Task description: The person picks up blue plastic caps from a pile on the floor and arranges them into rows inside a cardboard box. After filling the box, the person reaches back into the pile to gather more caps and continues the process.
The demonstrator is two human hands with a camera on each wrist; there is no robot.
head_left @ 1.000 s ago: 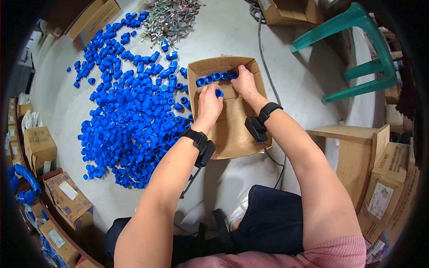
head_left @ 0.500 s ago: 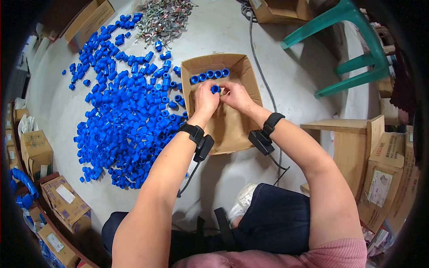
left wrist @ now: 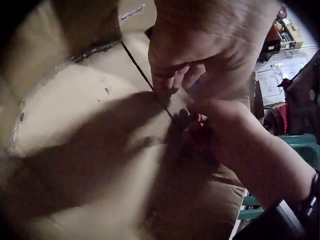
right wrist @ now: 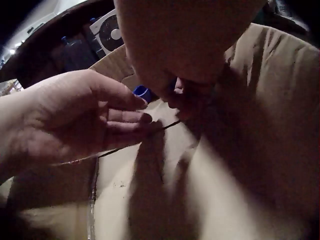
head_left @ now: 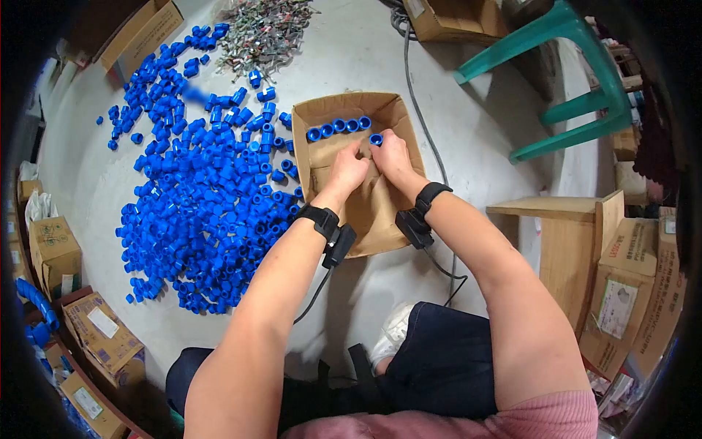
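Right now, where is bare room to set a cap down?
Free: near half of the cardboard box, below left hand and right hand; floor between box and green stool, bar one cable. Crowded: row of caps at its far wall, blue pile left.

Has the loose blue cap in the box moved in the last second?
Yes. The blue cap has gone right, from the left hand to the right hand, ending beside the right end of the row of caps in the cardboard box.
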